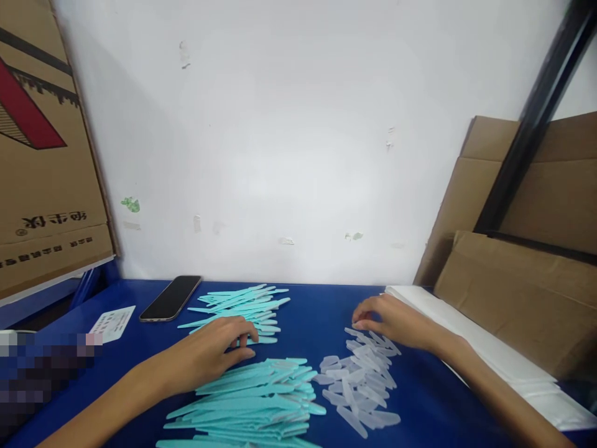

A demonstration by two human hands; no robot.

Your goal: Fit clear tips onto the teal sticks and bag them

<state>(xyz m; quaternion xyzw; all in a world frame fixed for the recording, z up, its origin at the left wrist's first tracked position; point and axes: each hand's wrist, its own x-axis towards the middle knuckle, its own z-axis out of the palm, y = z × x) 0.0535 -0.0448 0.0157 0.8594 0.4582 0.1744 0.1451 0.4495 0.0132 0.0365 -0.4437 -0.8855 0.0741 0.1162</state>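
My left hand [217, 348] rests low over the table between two groups of flat turquoise plastic pieces, long and tapered. Its fingers are bent, the thumb stands apart from them, and one turquoise piece [267, 340] lies right beside the fingertips. The farther group [247, 305] is spread loosely behind this hand; the nearer heap [261, 398] is thicker and lies in front of it. At the far end of a pile of small translucent whitish pieces [361, 379] is my right hand [380, 315], loosely curled, with a small gap between thumb and fingers. Nothing shows in either hand.
A phone [171, 298] and a printed card [112, 323] lie at the left of the blue table [308, 311]. White sheets [508, 361] and brown cardboard [517, 298] line the right side. A large carton [51, 174] stands left, before a white wall [289, 137].
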